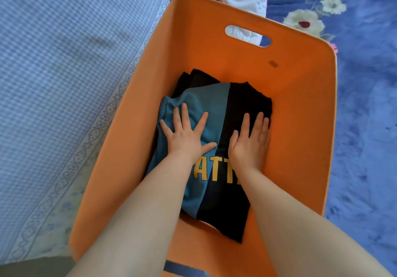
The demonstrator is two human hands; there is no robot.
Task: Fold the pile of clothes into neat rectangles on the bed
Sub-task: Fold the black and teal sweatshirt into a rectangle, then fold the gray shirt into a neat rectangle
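Both palms lie flat with straight fingers on the folded shirt, left hand spread on the teal half, right hand on the black half, nothing pinched. It sits on the floor of the orange basket, toward the left wall, over another dark garment. Soft and light, I judge; I would slide fingers under both side edges to keep the fold.
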